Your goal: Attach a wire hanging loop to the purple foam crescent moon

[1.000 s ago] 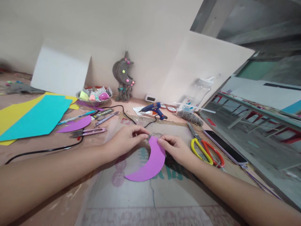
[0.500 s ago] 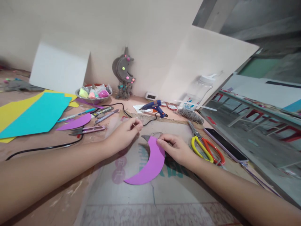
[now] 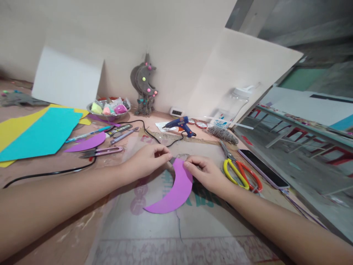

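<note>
A purple foam crescent [image 3: 173, 194] lies on a plastic-covered board [image 3: 171, 228] in front of me. My left hand [image 3: 147, 162] pinches at the crescent's upper tip, where a small grey pointed piece [image 3: 173, 161] shows. My right hand [image 3: 206, 173] presses its fingertips on the right side of the same tip, fingers curled. Both hands rest on the board.
Yellow and red scissors [image 3: 239, 173] and a phone [image 3: 263, 171] lie to the right. A blue glue gun [image 3: 180, 125], a black cable [image 3: 55, 173], thread snips [image 3: 103, 151], another purple crescent [image 3: 88, 143], teal and yellow sheets [image 3: 38, 134] and a bowl of pompoms [image 3: 109, 109] are behind.
My left hand lifted away from the crescent's tip half a second ago and has come back to pinch at it. The right hand stayed on the tip.
</note>
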`<move>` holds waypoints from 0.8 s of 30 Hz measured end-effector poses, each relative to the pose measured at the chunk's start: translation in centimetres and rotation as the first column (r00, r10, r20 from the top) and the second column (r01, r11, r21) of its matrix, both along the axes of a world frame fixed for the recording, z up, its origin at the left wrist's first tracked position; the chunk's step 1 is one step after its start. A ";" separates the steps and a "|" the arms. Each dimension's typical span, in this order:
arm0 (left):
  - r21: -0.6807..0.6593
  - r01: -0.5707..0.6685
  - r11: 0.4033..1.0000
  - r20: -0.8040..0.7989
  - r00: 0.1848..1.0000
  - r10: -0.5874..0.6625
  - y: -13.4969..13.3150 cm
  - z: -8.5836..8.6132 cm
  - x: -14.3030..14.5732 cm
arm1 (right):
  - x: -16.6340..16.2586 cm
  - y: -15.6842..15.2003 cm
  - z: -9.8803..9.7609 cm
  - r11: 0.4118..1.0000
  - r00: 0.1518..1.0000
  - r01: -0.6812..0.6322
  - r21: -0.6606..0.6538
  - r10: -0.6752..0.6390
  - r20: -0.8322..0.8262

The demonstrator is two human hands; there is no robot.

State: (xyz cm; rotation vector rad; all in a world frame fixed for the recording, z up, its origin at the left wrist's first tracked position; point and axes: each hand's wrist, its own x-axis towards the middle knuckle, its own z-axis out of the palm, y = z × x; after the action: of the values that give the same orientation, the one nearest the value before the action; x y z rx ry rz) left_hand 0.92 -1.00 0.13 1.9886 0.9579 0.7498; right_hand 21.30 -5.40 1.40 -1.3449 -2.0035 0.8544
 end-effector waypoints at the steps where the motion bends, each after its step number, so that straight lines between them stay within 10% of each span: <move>1: 0.008 0.001 1.000 -0.003 1.000 -0.001 0.0 0.0 0.0 | 0.0 0.0 0.0 1.000 1.000 -0.003 -0.007 0.003 -0.005; 10: 0.035 0.001 0.999 -0.024 1.000 0.000 -0.2 0.3 0.0 | 0.4 0.3 -0.3 0.995 0.996 0.073 -0.073 -0.077 -0.052; 24: 0.159 0.106 0.982 -0.037 0.994 -0.101 0.1 -0.7 0.2 | -1.1 1.8 4.8 0.945 0.941 -0.122 0.305 0.013 0.338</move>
State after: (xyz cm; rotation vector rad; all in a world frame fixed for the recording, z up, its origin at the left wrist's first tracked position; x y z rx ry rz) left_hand 1.09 -0.89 -0.59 2.1769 0.8254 0.7625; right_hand 20.16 -3.57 6.15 -1.2978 -2.3364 0.3147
